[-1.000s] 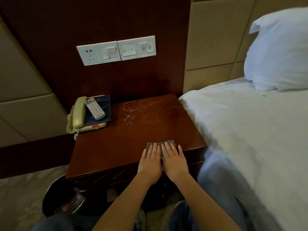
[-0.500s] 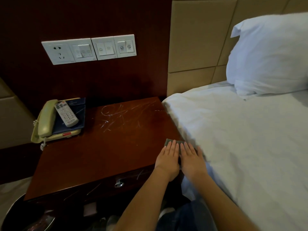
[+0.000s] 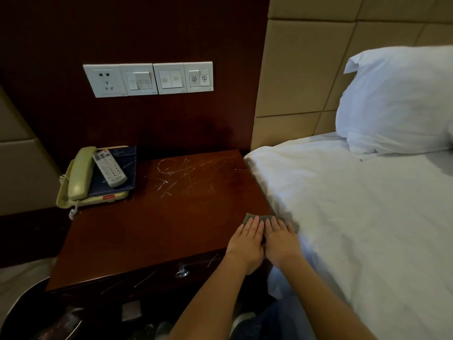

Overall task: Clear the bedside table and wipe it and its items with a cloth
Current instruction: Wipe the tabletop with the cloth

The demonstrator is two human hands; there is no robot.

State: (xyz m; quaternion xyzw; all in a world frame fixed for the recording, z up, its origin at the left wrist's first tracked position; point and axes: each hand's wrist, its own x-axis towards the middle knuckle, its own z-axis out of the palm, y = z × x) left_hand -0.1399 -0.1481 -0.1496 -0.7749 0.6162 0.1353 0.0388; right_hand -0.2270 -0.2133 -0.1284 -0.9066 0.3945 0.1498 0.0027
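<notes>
Left hand [image 3: 245,241] and right hand [image 3: 282,241], fingers flat, have slid the cloth [image 3: 250,218] to the bedside table [image 3: 147,241]'s right edge. Telephone [image 3: 81,177] and remote [image 3: 109,168] lie back-left, nearer the left hand.

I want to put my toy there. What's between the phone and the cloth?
Nothing: in the head view, only bare, scratched tabletop lies between the phone and the cloth.

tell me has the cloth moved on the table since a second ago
Yes. The cloth, pressed under the left hand and right hand, has slid rightward across the bedside table, away from the telephone, to the table's edge beside the bed.
</notes>
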